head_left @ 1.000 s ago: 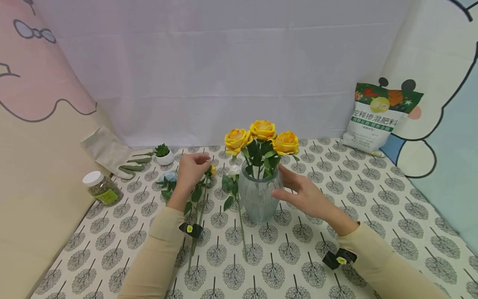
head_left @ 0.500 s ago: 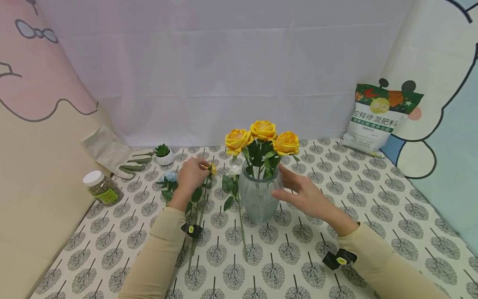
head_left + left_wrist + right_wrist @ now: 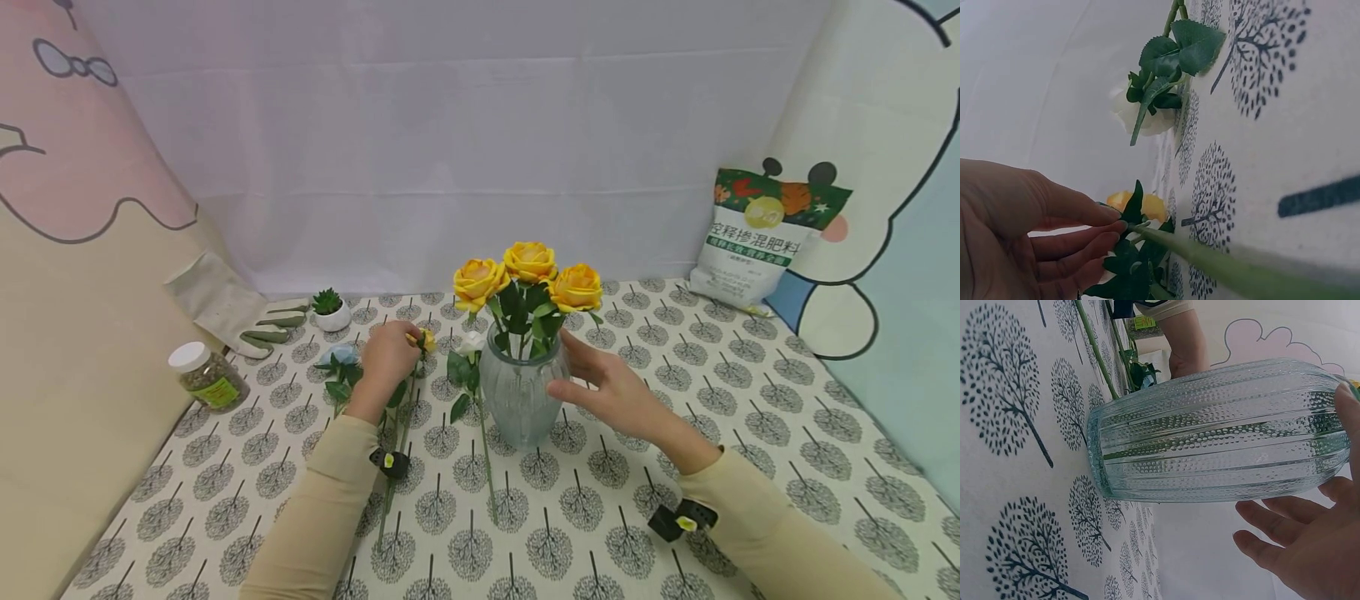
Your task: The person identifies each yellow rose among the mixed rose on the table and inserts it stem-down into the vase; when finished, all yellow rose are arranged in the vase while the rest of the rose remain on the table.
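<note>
My left hand (image 3: 387, 360) pinches the upper stem of a yellow rose (image 3: 425, 340) between thumb and forefinger, just below the bloom. In the left wrist view its green stem (image 3: 1210, 257) runs from the fingertips toward the camera. At the ribbed glass vase (image 3: 517, 404), my right hand (image 3: 611, 392) rests against the right side with relaxed, spread fingers and the thumb near the neck. Several yellow roses (image 3: 531, 262) stand in the vase. A white rose (image 3: 472, 342) lies between the left hand and the vase; a blue flower (image 3: 341, 355) lies left of that hand.
A small potted succulent (image 3: 331, 311), work glove (image 3: 232, 308) and white-lidded jar (image 3: 207, 378) are at the back left. A fertilizer bag (image 3: 757, 240) leans at the back right. Fabric with printed trees covers the table (image 3: 577, 550).
My left hand has come down from above the yellow rose and its fingers have closed on the stem. The right hand and vase have stayed in place.
</note>
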{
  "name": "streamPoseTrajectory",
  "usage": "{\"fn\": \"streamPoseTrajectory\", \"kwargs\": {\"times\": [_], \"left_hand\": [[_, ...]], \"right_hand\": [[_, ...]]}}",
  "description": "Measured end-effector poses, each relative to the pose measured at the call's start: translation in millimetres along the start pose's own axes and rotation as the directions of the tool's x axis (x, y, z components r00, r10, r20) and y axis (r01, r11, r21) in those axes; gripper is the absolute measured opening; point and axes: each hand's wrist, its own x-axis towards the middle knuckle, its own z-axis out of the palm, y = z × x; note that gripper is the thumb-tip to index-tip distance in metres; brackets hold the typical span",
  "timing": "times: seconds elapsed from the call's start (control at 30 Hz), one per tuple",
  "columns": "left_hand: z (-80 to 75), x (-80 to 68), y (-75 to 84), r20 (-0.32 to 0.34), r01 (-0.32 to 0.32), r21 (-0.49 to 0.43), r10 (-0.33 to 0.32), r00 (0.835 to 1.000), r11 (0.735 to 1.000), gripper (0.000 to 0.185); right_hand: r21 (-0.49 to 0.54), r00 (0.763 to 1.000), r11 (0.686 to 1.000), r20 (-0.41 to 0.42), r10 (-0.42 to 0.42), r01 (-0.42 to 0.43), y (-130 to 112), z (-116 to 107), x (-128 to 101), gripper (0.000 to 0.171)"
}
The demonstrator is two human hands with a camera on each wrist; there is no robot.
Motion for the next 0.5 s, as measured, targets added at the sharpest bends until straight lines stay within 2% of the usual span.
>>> {"fn": "streamPoseTrajectory", "kwargs": {"times": [0.13, 0.37, 0.5], "left_hand": [[2.5, 1.2, -1.1, -0.011, -0.011, 0.022, 0.012, 1.000, 1.000, 0.025], [8.4, 0.7, -3.2, -0.036, -0.028, -0.005, 0.028, 0.999, 1.000, 0.025], [11.3, 0.0, -2.7, -0.048, -0.036, 0.010, 0.036, 0.998, 0.999, 0.024]], "right_hand": [[-0.003, 1.000, 1.000, 0.001, 0.000, 0.000, 0.6, -0.1, 0.3, 0.083], [-0.002, 1.000, 1.000, 0.000, 0.002, -0.002, 0.1, -0.1, 0.5, 0.083], [-0.002, 1.000, 1.000, 0.000, 0.003, -0.003, 0.2, 0.0, 0.5, 0.083]]}}
